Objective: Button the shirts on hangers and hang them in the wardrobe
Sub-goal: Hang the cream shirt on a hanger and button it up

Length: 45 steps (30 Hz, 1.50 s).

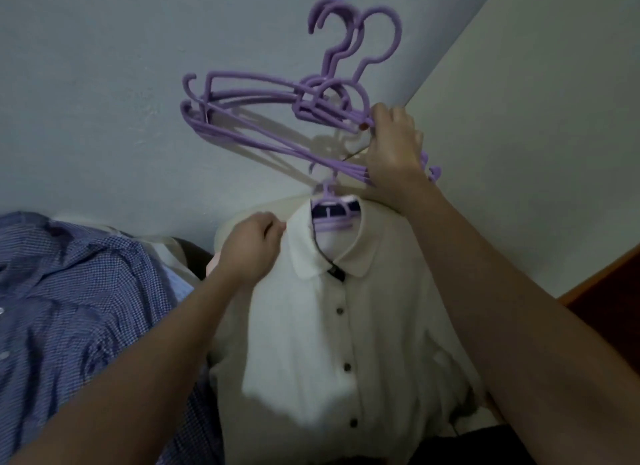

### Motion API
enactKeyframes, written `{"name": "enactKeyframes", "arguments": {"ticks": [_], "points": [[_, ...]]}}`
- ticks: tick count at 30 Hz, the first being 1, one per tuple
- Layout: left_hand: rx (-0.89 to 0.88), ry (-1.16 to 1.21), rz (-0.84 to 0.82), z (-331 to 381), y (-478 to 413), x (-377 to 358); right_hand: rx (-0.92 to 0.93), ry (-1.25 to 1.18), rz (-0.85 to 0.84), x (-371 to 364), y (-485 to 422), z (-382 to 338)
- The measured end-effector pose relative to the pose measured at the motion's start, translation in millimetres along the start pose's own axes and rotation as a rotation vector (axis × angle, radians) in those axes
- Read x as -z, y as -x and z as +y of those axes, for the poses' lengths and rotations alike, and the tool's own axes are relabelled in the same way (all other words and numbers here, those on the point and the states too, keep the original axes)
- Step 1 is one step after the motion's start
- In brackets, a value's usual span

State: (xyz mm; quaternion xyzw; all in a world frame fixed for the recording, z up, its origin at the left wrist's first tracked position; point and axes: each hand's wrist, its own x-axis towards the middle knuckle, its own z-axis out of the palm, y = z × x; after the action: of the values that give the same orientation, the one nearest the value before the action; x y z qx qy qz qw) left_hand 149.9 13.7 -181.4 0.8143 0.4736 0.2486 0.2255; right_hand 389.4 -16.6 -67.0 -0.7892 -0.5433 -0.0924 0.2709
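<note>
Hands are both occupied: the right hand (394, 149), upper centre, grips a bundle of purple hangers (263, 97) (three hooks show; the full count is too tangled to tell), the left hand (249, 246) pinches one white shirt (346, 343) at its shoulder, mid-frame, just below. Three dark buttons (347, 367) look fastened. One blue checked shirt (69, 291) lies left, cut off.

Grey wall (104, 84) (meets a white wall (554, 118) rightward).
</note>
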Motion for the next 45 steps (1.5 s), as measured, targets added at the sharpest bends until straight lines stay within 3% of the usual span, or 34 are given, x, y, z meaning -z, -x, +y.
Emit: {"name": "enactKeyframes", "arguments": {"ticks": [4,9,14,22,26,31,39,45], "points": [[0.013,0.011,0.076,11,-50,10,0.02,-0.01,0.125,12,-10,6],[0.102,-0.142,-0.066,-4,-65,-33,0.068,-0.116,0.186,2,-7,13],[0.118,-0.119,-0.043,-19,-62,-52,0.1,-0.098,0.238,-32,3,33],[0.022,-0.394,0.168,14,-15,-62,0.056,-0.151,0.045,-50,7,50],[0.061,-0.355,-0.099,20,25,-86,0.035,-0.209,-0.115,-56,2,61],[0.089,-0.364,-0.126,20,20,-91,0.017,-0.182,-0.237,-69,6,70],[0.082,-0.345,-0.092,19,20,-93,-0.083,-0.202,-0.296,-85,-6,69],[0.048,-0.167,0.106,15,26,-95,-0.039,-0.225,-0.142,-88,10,63]]}}
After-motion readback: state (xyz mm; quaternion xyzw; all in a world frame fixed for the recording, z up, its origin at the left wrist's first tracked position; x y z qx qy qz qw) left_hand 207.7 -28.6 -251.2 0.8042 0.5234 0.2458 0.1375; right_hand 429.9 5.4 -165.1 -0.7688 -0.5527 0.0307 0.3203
